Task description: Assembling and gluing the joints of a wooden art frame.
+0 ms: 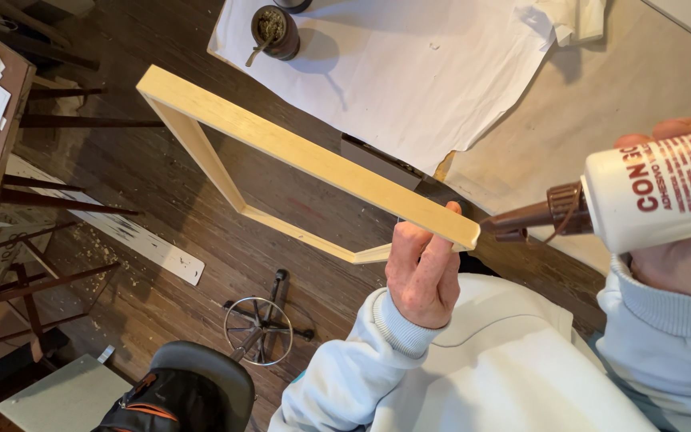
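left hand (421,272) closed around near end of pale rectangular wooden frame (281,148), raised for access; right hand (681,240) gripping white plastic glue bottle (657,192), brown nozzle (525,220) touching that end.

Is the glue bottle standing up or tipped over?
Tipped sideways: the glue bottle lies level in the right hand, nozzle at the wooden frame.

The frame (281,148) is stretching away left of the left hand (423,272); the glue bottle (649,196) is sitting just right, the cup (275,32) lying beyond.
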